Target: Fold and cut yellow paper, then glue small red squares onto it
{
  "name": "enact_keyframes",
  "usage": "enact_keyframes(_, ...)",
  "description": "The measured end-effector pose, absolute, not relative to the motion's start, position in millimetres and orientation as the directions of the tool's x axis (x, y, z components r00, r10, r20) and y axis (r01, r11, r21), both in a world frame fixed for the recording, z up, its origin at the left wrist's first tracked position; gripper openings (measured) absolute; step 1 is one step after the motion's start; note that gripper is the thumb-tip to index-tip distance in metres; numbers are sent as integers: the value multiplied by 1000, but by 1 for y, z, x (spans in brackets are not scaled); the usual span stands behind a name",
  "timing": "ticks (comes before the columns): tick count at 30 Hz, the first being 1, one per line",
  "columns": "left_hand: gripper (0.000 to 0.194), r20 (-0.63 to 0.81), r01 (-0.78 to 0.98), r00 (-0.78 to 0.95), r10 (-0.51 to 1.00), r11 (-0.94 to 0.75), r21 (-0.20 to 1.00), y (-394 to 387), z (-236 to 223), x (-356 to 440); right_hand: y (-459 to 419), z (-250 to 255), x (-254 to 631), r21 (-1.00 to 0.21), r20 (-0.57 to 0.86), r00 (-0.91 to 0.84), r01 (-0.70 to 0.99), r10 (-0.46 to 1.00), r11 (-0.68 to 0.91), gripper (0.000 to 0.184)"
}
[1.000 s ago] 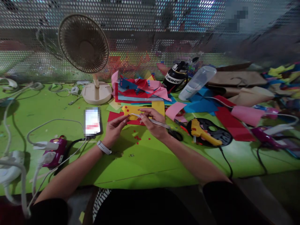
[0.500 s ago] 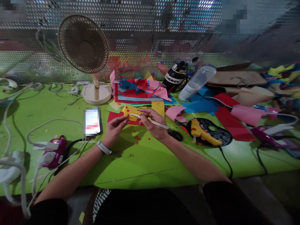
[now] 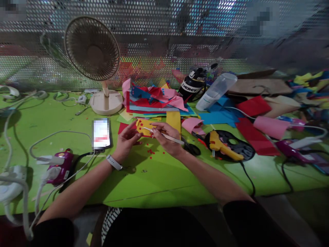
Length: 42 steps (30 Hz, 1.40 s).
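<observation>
My left hand (image 3: 125, 141) is at the left edge of a yellow paper piece (image 3: 146, 125), with thumb and fingers apart; I see nothing held in it. My right hand (image 3: 168, 138) grips slim white tweezers (image 3: 167, 135) like a pen. Their fine tip points left over the yellow paper, close to my left fingers. Small red paper squares (image 3: 140, 125) lie on the yellow piece, and several more red bits (image 3: 150, 151) are scattered on the green table just in front. A red paper sheet (image 3: 122, 128) lies partly under the yellow one.
A phone (image 3: 101, 133) and a purple power adapter (image 3: 60, 166) with cables lie left, below a fan (image 3: 105, 102). Stacked coloured paper (image 3: 156, 109) is behind my hands. Scissors (image 3: 194, 148), a yellow glue gun (image 3: 218, 145), a black bottle (image 3: 192, 84) and a clear bottle (image 3: 217, 91) stand or lie right.
My left thumb and fingers have parted from their pinch near the tweezers' tip. The tweezers have drawn slightly down over the yellow paper, still in my right hand.
</observation>
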<state>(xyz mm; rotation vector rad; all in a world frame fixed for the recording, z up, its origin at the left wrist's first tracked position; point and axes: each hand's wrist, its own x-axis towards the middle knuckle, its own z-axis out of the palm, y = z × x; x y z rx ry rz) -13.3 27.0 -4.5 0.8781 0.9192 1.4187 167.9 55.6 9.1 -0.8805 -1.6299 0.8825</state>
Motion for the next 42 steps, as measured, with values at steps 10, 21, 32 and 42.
enact_keyframes(10,57,-117,-497,-57,991,74,864,23,2,-8,51,13,170,-874,456,-120,130,882,469,22)
enact_keyframes(21,38,-340,-708,-117,933,162,688,26,-1,-4,45,20,160,-966,250,30,-62,968,251,26)
enact_keyframes(32,21,-437,-787,46,898,302,538,22,-2,0,43,13,158,-969,247,5,-7,969,247,28)
enact_keyframes(42,22,-396,-773,27,918,270,574,21,-2,1,42,13,158,-949,315,17,28,949,315,27)
